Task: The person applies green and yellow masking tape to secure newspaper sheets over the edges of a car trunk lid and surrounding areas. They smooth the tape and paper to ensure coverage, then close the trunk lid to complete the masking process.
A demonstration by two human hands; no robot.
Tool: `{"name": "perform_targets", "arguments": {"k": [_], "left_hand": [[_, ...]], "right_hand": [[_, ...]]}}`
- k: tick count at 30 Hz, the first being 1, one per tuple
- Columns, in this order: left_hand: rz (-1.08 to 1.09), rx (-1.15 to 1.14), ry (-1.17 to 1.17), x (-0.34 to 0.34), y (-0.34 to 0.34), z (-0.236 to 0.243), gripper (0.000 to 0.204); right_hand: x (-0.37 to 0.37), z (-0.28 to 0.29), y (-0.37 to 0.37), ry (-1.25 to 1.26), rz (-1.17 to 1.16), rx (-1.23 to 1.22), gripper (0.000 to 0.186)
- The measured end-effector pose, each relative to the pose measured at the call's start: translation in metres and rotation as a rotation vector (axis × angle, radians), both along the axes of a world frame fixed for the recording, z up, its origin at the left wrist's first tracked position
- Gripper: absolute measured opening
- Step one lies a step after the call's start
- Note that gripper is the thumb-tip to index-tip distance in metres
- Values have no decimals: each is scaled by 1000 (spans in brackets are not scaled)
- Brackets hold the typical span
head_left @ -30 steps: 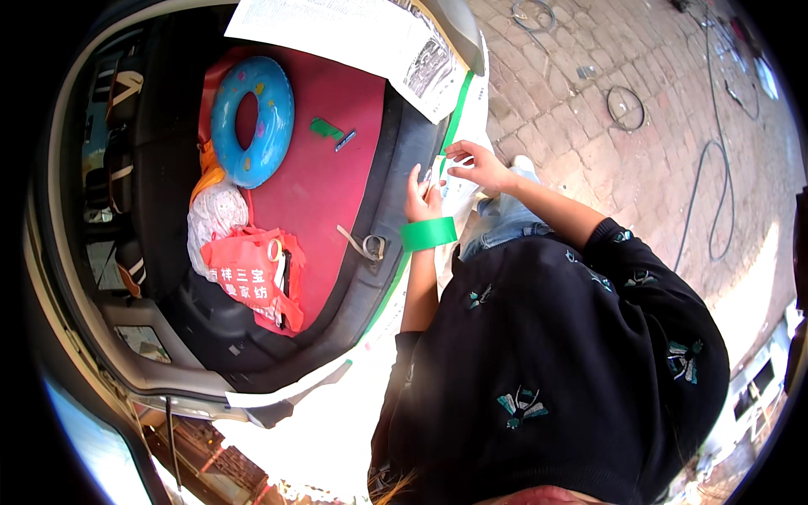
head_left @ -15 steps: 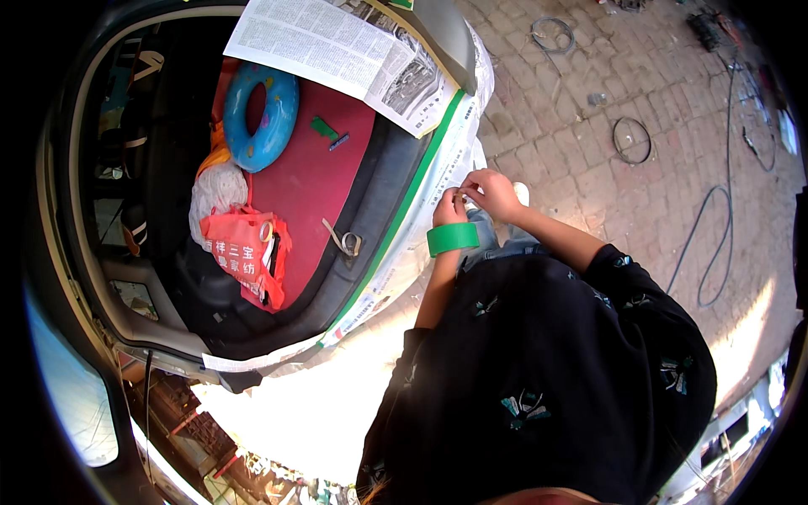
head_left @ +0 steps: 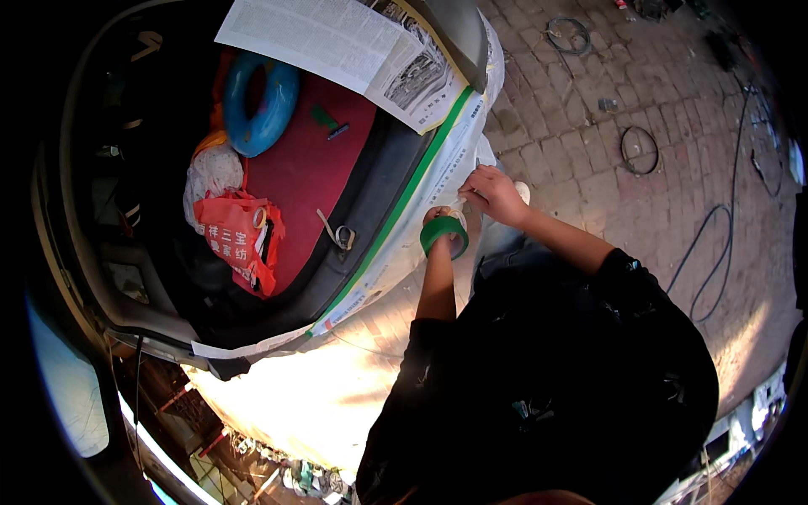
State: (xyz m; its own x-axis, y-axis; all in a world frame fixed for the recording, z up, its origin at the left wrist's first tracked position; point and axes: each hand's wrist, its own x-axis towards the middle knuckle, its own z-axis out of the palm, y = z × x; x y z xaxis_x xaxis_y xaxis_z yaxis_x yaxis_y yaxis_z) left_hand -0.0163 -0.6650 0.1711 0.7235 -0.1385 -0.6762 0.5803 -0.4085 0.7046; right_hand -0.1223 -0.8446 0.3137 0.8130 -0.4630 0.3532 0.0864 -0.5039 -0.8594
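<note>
Left hand (head_left: 441,220) rests against the newspaper-masked car edge (head_left: 421,210), a green tape roll (head_left: 443,233) worn around its wrist; whether its fingers are curled or spread cannot be told. Right hand (head_left: 492,194), just beside the roll, pinches a pale strip end between closed fingers. A green tape line (head_left: 396,206) runs along the same edge.

Open car boot here with a red mat (head_left: 311,177) lining the floor; a blue swim ring (head_left: 257,105) lies at the far end of it, with a whitish bundle (head_left: 210,172) just beside; a red bag (head_left: 236,240) with white print sits near the boot's edge; a small strap with a metal ring (head_left: 338,231) lies on the mat, and a little green thing (head_left: 324,118) further in; outside, brick paving (head_left: 581,160) with a couple of wire loops (head_left: 640,150) and a dark cable (head_left: 715,236) snaking across it.
</note>
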Motion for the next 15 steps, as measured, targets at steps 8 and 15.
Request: {"name": "perform_targets", "arguments": {"k": [8, 15], "left_hand": [[-444, 115, -567, 17, -60, 7, 24], [-341, 203, -581, 50, -122, 25, 31]], "right_hand": [[73, -104, -55, 165, -214, 540, 15], [126, -138, -66, 205, -309, 541, 16]]}}
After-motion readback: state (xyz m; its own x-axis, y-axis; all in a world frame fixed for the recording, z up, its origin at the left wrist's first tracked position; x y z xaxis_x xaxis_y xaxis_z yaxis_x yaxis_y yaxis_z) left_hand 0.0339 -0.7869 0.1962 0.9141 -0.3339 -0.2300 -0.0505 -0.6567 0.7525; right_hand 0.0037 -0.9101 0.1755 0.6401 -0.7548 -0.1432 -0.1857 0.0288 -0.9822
